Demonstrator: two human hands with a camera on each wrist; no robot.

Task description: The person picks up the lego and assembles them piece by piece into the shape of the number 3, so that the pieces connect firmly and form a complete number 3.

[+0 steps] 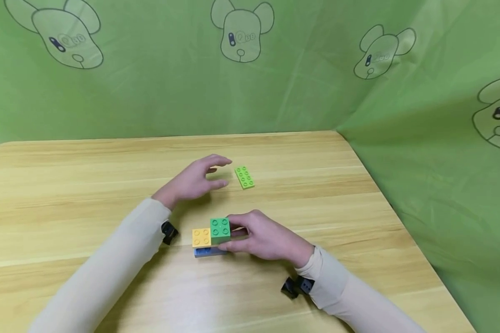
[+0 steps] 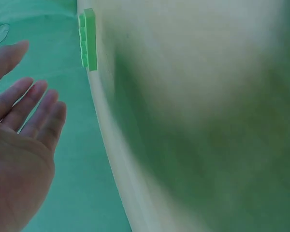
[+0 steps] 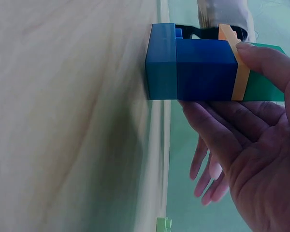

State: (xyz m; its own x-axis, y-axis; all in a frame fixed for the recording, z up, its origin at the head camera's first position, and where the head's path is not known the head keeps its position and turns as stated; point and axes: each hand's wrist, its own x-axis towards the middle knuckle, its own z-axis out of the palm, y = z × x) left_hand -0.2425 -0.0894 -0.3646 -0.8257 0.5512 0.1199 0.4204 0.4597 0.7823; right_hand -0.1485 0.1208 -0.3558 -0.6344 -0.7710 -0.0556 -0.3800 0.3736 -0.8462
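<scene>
My right hand (image 1: 266, 236) holds a stack of toy building bricks at its right side, thumb in front and fingers behind. The stack has a blue brick (image 3: 162, 63) at the bottom, a darker blue brick (image 3: 205, 70), a yellow-orange plate (image 1: 201, 237) jutting left, and a green brick (image 1: 220, 229) on top. Whether the stack touches the table is hard to tell. Farther back, my left hand (image 1: 193, 180) hovers over the table with fingers loosely extended and nothing in them. Just right of its fingertips lies a light green plate (image 1: 244, 177), studs up.
A wooden table (image 1: 87, 194) spreads under both arms. Green cloth (image 1: 158, 83) with printed animal heads hangs behind it and along the right side. A small black device (image 1: 169, 232) sits at the left wrist, another (image 1: 297, 286) at the right.
</scene>
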